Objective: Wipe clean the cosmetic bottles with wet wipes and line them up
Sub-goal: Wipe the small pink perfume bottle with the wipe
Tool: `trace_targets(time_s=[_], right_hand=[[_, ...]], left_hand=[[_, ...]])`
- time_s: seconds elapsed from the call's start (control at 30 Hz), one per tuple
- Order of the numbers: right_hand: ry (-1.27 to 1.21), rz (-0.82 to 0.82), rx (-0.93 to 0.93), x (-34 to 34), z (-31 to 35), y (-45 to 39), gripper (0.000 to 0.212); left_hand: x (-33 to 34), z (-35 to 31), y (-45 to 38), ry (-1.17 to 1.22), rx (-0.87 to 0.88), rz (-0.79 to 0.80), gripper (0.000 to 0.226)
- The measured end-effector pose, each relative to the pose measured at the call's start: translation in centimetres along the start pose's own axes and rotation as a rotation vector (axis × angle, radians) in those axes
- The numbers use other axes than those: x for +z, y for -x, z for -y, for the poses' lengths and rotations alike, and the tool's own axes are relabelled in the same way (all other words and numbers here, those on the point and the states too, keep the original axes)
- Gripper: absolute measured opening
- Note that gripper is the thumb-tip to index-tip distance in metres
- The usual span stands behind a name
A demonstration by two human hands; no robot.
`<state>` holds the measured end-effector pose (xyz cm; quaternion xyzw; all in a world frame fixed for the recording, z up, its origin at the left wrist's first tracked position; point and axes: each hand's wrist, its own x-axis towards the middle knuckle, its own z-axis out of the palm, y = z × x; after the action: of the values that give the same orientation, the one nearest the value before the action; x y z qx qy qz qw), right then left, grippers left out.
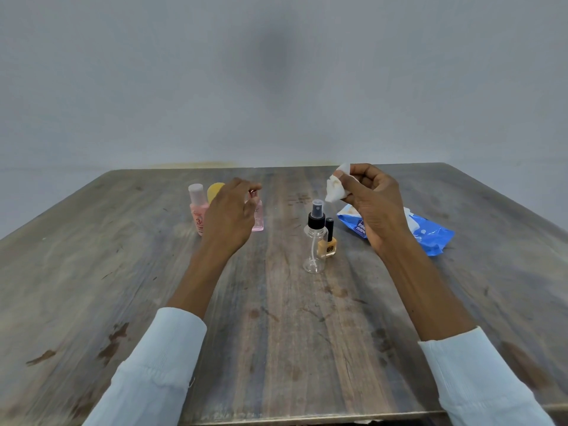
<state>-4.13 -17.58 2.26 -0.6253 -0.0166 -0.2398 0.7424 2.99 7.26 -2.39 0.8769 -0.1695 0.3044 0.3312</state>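
Right hand (373,207) pinches wipe (335,187) (crumpled) in its grip.

1. L hand (229,215): hovering palm-down, fingers spreading loosely, fingertips reaching fwd; whether touching anything, can't tell.
2. L forearm: extending fwd from lower left, bare to mid-forearm, pale sleeve (159,361) pushed back.
3. R hand (373,204): raised, wrist bending, thumb & fingers pinching a crumpled white wipe (336,187).
4. R forearm: angling up from lower right, sleeve likewise pushed back.
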Motion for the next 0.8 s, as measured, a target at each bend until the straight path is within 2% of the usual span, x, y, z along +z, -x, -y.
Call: trace_targets(time_s=[0.1, 0.3, 0.47, 0.67, 0.8], right_hand=[[0.023, 0.005, -0.001, 0.0, 0.0, 0.0, 0.015], [0.041, 0.012, -0.005, 0.1, 0.0, 0.1, 0.016], [0.052, 0.01, 0.0, 0.2, 0.1, 0.2, 0.01], [0.053, 0.007, -0.002, 0.2, 0.0, 0.2, 0.011], [0.048, 0.002, -0.001, 0.2, 0.0, 0.1, 0.013]], left_hand=[[-0.2, 0.0, -0.1, 0.057, -0.019, -0.043, 0.032], [0.1, 0.1, -0.1, 0.069, -0.061, -0.004, 0.021], [0.0, -0.7, 0.4, 0.097, -0.07, 0.122, 0.018], [0.3, -1.7, 0.8, -0.06, -0.035, 0.247, 0.034], [0.4, -1.6, 0.9, -0.086, -0.055, 0.191, 0.039]])
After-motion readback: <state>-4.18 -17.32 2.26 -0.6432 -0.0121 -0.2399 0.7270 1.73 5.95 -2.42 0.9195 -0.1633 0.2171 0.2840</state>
